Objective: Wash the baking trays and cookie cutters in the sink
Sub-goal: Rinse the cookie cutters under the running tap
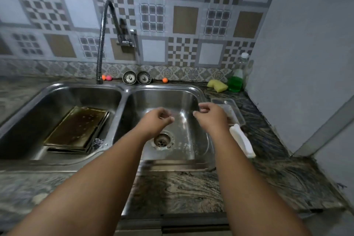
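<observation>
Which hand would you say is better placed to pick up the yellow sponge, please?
The right hand, probably: it hovers at the right basin's right rim, nearer the sponge on the back-right counter. The left hand is mid-basin, farther away.

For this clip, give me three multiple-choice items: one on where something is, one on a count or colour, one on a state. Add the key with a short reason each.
1. Where do the baking trays lie?
A. left basin
B. right basin
C. on the counter

2. How many loose strainer baskets stand behind the sink?
A. one
B. two
C. four

3. What is the state of the right basin?
A. stacked with trays
B. full of foam
C. free of dishes, drain uncovered

Key: A, the dark trays rest stacked on the left basin's floor; B, two round metal baskets lean at the wall; C, only the left hand and right hand hover over bare steel.
</observation>
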